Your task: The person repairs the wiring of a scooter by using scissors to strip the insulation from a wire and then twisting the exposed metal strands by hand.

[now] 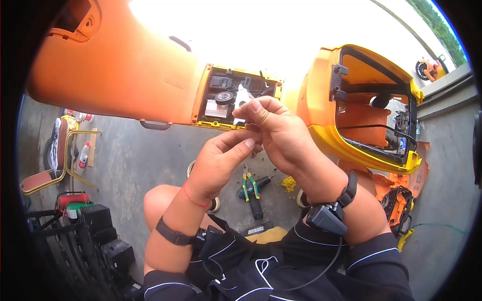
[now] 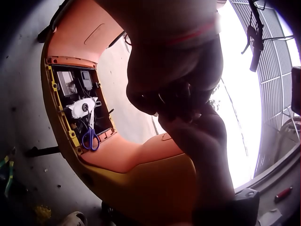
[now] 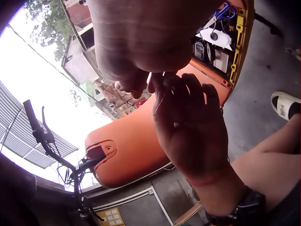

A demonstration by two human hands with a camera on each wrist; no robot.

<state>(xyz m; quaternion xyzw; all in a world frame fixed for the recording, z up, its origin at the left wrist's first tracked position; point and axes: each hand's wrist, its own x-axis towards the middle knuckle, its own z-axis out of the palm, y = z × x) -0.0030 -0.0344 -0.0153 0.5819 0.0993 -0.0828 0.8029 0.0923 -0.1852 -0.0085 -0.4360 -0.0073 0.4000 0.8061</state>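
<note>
Both hands meet in front of the open compartment [image 1: 205, 118] of an orange and yellow body. The left hand [image 1: 216, 163] [image 2: 176, 70] [image 3: 193, 127], with a red string at its wrist, has its thumb and fingers pinched together. Against it, the right hand [image 1: 286, 133] [image 2: 197, 134] [image 3: 141, 37] curls its thumb and index finger. Between the fingertips in the right wrist view shows a small thin pale piece [image 3: 149, 79], mostly hidden. Beyond the hands, a white part [image 1: 241, 95] [image 2: 81, 108] [image 3: 220, 39] lies in the compartment, with blue-handled scissors [image 2: 90, 139] [image 3: 225, 11] on it.
A black tape roll [image 1: 224, 98] lies in the compartment. On the floor are green-handled pliers [image 1: 246, 188], a drill [image 1: 256, 205] and yellow bits [image 1: 288, 184]. A chair [image 1: 70, 155] stands left, and orange parts [image 1: 396, 190] lie right.
</note>
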